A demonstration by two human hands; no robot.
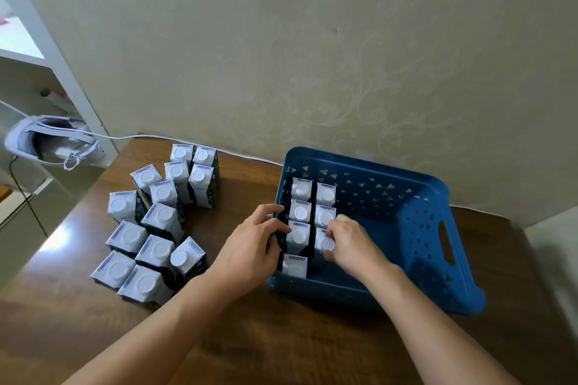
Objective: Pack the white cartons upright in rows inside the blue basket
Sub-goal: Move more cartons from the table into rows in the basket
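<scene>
The right hand, at centre right of the frame, is curled around the third carton of the second row inside the blue basket, and the carton is pinched near its cap. The left hand, just left of it, is laid over the basket's left wall, its fingers bent over the rim and touching the first-row cartons; whether one is actually gripped cannot be told. Seven cartons are counted in the basket, four in the left row and three beside them, all upright. The unpacked cartons are clustered on the wooden table at centre left. If the held carton is released off-square, it could be tipped into the open space to its right, since no neighbour stands there to brace it.
</scene>
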